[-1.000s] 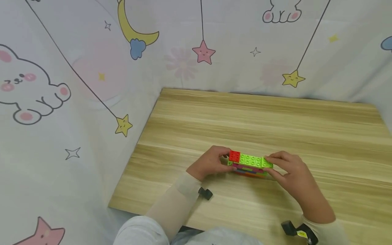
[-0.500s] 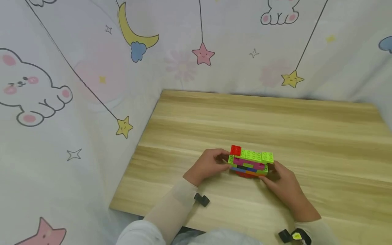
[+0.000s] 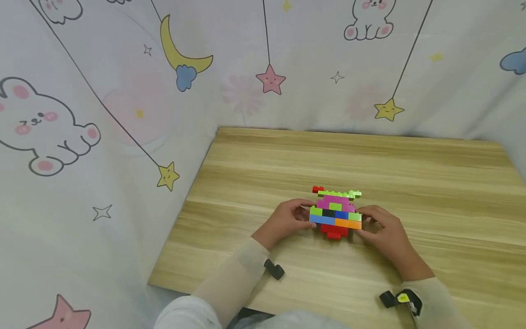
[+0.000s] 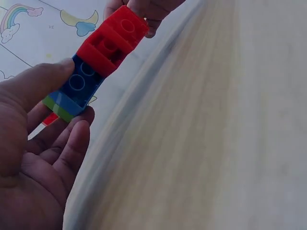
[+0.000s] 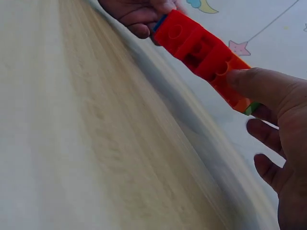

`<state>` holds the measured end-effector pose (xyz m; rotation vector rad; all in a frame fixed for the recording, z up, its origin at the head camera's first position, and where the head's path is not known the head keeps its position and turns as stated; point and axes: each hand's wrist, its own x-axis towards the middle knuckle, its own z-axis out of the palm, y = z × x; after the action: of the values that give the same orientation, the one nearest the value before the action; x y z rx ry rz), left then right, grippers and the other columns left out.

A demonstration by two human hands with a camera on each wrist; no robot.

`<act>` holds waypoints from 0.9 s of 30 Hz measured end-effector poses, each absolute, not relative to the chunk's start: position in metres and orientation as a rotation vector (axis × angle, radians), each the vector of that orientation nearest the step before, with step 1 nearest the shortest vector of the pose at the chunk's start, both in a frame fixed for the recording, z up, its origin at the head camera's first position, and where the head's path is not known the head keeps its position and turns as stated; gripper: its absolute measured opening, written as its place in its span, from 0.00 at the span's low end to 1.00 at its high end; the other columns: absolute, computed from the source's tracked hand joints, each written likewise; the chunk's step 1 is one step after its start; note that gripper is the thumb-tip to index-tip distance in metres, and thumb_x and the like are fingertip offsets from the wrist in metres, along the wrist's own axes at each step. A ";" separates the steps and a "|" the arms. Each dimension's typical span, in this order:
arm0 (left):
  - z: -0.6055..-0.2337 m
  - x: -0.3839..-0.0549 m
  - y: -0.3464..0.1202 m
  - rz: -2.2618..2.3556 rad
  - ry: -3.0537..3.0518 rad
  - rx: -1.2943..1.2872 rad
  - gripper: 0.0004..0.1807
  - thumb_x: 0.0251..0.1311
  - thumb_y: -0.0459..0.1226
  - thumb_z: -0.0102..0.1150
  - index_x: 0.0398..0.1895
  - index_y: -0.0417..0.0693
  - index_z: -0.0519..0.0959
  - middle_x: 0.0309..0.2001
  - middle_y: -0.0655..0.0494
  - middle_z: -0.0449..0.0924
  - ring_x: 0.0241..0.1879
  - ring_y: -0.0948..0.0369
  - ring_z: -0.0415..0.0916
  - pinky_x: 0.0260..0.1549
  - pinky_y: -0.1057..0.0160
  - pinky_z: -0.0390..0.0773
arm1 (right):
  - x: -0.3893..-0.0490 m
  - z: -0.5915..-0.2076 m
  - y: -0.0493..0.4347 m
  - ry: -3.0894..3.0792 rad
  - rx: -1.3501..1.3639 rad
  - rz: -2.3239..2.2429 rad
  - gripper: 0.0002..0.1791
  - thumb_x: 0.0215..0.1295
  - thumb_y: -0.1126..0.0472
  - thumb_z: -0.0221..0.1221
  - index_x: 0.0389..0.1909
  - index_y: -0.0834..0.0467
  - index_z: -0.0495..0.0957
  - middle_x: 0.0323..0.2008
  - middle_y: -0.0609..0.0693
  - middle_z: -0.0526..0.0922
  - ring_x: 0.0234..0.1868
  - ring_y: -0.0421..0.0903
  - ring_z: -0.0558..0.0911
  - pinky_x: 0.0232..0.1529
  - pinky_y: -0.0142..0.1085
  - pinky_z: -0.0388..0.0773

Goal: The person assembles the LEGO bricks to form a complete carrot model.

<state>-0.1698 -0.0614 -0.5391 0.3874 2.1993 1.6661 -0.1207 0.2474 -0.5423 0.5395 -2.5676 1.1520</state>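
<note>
Both hands hold a figure built of toy building bricks (image 3: 335, 202), each at one end. Its broad side faces the head camera, with red bricks at the bottom, a blue and orange row above, then magenta and a lime strip on top. A small red brick (image 3: 318, 189) sits at the strip's left end. My left hand (image 3: 284, 222) pinches the blue end, the thumb on the hollow underside of a blue brick (image 4: 78, 82) in the left wrist view. My right hand (image 3: 386, 235) grips the orange end, its thumb against the underside of an orange brick (image 5: 229, 86).
The wood-grain table (image 3: 246, 169) spreads under and beyond the hands. A white printed cloth (image 3: 123, 91) hangs behind it and along its left side. Black camera mounts (image 3: 274, 269) are strapped to both wrists.
The brick figure has tipped back, so its front now shows instead of the lime top. My right hand has shifted from the lime top row down to the orange end.
</note>
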 end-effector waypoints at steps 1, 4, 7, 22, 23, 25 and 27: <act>-0.538 -0.173 -0.061 1.633 2.234 0.426 0.28 0.52 0.39 0.82 0.58 0.63 0.85 0.46 0.62 0.85 0.43 0.61 0.83 0.42 0.62 0.85 | -0.124 -0.542 0.249 -2.583 0.519 1.167 0.27 0.48 0.68 0.80 0.52 0.56 0.85 0.47 0.47 0.86 0.43 0.43 0.80 0.46 0.22 0.74; -0.536 -0.183 -0.061 1.475 2.397 0.537 0.28 0.51 0.43 0.82 0.58 0.64 0.85 0.51 0.68 0.83 0.49 0.65 0.80 0.50 0.64 0.82 | -0.131 -0.541 0.251 -2.660 0.447 1.192 0.26 0.53 0.62 0.79 0.55 0.55 0.85 0.51 0.49 0.86 0.51 0.47 0.80 0.51 0.32 0.77; -0.538 -0.193 -0.063 1.304 2.524 0.637 0.28 0.50 0.46 0.83 0.57 0.64 0.86 0.54 0.71 0.82 0.55 0.67 0.76 0.56 0.66 0.77 | -0.137 -0.541 0.251 -2.740 0.401 1.250 0.26 0.57 0.55 0.78 0.57 0.55 0.84 0.55 0.53 0.84 0.58 0.52 0.78 0.58 0.49 0.77; -0.540 -0.204 -0.065 1.004 2.676 0.750 0.28 0.48 0.53 0.83 0.55 0.63 0.88 0.50 0.71 0.85 0.58 0.64 0.74 0.67 0.56 0.66 | -0.146 -0.545 0.247 -2.885 0.396 1.252 0.27 0.56 0.54 0.78 0.55 0.60 0.84 0.55 0.61 0.84 0.60 0.62 0.78 0.64 0.62 0.70; -0.540 -0.204 -0.065 1.000 2.678 0.747 0.28 0.48 0.54 0.82 0.55 0.63 0.87 0.51 0.71 0.85 0.58 0.64 0.74 0.67 0.56 0.66 | -0.146 -0.545 0.248 -2.887 0.399 1.250 0.28 0.56 0.54 0.78 0.55 0.60 0.84 0.55 0.61 0.84 0.60 0.62 0.78 0.64 0.62 0.70; -0.539 -0.202 -0.065 1.014 2.676 0.721 0.31 0.49 0.55 0.81 0.58 0.63 0.86 0.53 0.69 0.84 0.60 0.63 0.74 0.67 0.56 0.67 | -0.144 -0.543 0.249 -2.901 0.401 1.235 0.30 0.57 0.50 0.77 0.57 0.60 0.83 0.57 0.61 0.83 0.62 0.63 0.77 0.65 0.63 0.69; -0.536 -0.199 -0.069 1.031 2.689 0.683 0.34 0.50 0.59 0.79 0.62 0.64 0.83 0.59 0.68 0.81 0.63 0.62 0.71 0.68 0.53 0.66 | -0.142 -0.539 0.253 -2.912 0.397 1.205 0.34 0.59 0.46 0.76 0.61 0.59 0.80 0.60 0.61 0.81 0.65 0.64 0.74 0.66 0.65 0.66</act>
<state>-0.1990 -0.0689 -0.5359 0.6832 2.6891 1.0310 -0.1415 0.2527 -0.5390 0.3969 -2.9121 1.2054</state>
